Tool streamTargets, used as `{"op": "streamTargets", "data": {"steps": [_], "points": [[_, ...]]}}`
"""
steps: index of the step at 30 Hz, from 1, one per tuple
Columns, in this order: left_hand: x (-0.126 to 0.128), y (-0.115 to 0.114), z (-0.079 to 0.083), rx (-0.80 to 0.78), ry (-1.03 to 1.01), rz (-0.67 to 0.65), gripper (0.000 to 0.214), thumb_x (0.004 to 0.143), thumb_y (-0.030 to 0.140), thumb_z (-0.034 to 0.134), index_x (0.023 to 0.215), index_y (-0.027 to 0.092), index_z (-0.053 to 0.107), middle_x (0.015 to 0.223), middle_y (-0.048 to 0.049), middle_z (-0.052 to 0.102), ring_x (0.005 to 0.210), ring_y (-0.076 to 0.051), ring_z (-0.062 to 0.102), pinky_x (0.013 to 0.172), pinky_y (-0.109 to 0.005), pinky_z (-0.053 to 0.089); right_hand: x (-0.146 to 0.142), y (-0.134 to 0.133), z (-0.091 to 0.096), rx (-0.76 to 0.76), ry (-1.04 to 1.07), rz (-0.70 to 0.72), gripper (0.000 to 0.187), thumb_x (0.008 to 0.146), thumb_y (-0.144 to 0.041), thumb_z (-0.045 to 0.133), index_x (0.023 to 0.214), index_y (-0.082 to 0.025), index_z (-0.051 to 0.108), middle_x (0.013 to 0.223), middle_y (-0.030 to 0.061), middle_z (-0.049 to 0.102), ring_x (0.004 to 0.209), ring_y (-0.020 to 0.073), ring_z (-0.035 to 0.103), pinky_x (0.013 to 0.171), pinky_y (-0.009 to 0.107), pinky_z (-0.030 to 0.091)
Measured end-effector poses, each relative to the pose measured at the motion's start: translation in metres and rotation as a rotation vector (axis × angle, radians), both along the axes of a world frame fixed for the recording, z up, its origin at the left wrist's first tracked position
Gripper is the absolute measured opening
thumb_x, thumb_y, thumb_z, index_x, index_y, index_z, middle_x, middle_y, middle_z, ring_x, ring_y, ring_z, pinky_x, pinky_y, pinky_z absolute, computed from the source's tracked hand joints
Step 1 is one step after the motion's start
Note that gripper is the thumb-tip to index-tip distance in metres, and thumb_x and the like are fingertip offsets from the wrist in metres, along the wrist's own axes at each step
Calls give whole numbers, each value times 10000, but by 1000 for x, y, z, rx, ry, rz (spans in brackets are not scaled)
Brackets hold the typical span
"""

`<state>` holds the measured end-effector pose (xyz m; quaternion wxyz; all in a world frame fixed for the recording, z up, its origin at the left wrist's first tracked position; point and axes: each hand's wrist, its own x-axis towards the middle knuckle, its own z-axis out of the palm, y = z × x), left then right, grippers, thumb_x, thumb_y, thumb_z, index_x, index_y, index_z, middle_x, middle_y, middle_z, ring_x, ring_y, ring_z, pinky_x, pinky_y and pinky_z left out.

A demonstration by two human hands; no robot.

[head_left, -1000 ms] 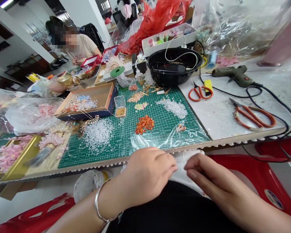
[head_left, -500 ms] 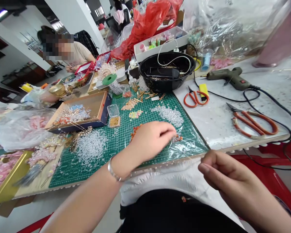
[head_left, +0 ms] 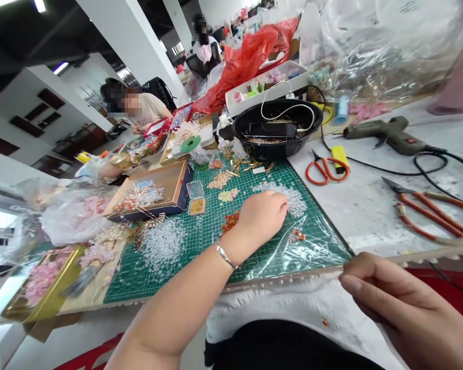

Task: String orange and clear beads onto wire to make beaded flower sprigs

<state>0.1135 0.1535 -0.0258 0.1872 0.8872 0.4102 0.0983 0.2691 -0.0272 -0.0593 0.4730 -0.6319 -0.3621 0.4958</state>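
Note:
My left hand [head_left: 263, 218] reaches over the green cutting mat [head_left: 212, 252]. Its fingers are curled together at the edge of a pile of clear beads [head_left: 297, 200], and whatever they hold is hidden. Partly behind the wrist lie orange beads [head_left: 230, 222], and a small orange and clear cluster [head_left: 297, 235] rests on plastic film nearby. My right hand [head_left: 386, 293] is at the mat's near right corner, thumb and forefinger pinched. What it pinches is too small to make out. Below and left of it, a small orange piece [head_left: 324, 322] shows against the white cloth.
Right of the mat lie orange-handled scissors [head_left: 326, 169], a yellow lighter [head_left: 338, 158], pliers [head_left: 428, 205] and a glue gun [head_left: 389, 134] with its cord. Behind stands a black bowl [head_left: 250, 146]. An open box [head_left: 177, 187] and another bead pile [head_left: 162, 246] are on the left.
My left hand has moved from the small orange and clear cluster to the clear bead pile, uncovering the cluster. My right hand keeps its pinch. The view has shifted.

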Motion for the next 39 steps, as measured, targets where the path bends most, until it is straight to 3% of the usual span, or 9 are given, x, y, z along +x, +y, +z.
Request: {"op": "streamTargets", "data": {"steps": [3, 5, 7, 10, 13, 20, 39], "points": [[-17, -28, 14, -212, -225, 40, 192, 998, 292, 499, 996, 199, 667, 915, -25, 738, 827, -143, 707, 717, -263, 572, 4, -3, 7, 57, -85, 101, 370, 831, -570, 700, 695, -229, 657, 624, 2, 571, 556, 150, 519, 463, 215, 456], [-29, -55, 19, -668, -593, 157, 137, 949, 303, 611, 953, 176, 659, 875, -29, 739, 742, -128, 721, 643, -231, 582, 2, -6, 16, 168, -209, 131, 327, 876, -505, 673, 689, -237, 665, 623, 3, 587, 546, 148, 526, 454, 211, 451], [-40, -83, 21, -1003, -835, 271, 108, 871, 252, 724, 874, 158, 670, 816, -20, 737, 692, -114, 721, 612, -201, 577, -5, -10, 25, 293, -306, 119, 273, 914, -400, 640, 691, -244, 659, 612, -5, 589, 521, 140, 519, 444, 208, 444], [-50, -115, 22, -1233, -1039, 347, 137, 775, 183, 821, 805, 143, 693, 765, -14, 738, 670, -109, 725, 592, -179, 573, -19, -15, 36, 455, -384, 157, 201, 917, -261, 615, 718, -249, 642, 595, -23, 590, 492, 126, 525, 441, 202, 444], [-57, -130, 24, -1288, -1100, 361, 130, 758, 162, 843, 799, 138, 722, 765, -20, 748, 658, -105, 727, 596, -173, 578, -28, -21, 40, 509, -425, 222, 169, 909, -219, 611, 745, -255, 623, 590, -32, 587, 481, 122, 528, 439, 211, 434], [-67, -141, 28, -1302, -1134, 383, 130, 756, 153, 851, 804, 142, 730, 781, -22, 761, 651, -110, 734, 595, -175, 583, -32, -35, 41, 545, -406, 279, 109, 906, -221, 622, 814, -277, 639, 668, 3, 675, 502, 145, 593, 435, 245, 445], [-75, -149, 26, -1332, -1154, 315, 178, 740, 104, 861, 830, 139, 710, 793, -8, 759, 678, -85, 724, 656, -174, 580, -40, -37, 46, 525, -424, 313, 105, 888, -207, 628, 834, -297, 639, 635, -22, 646, 460, 134, 566, 443, 256, 462]]}}
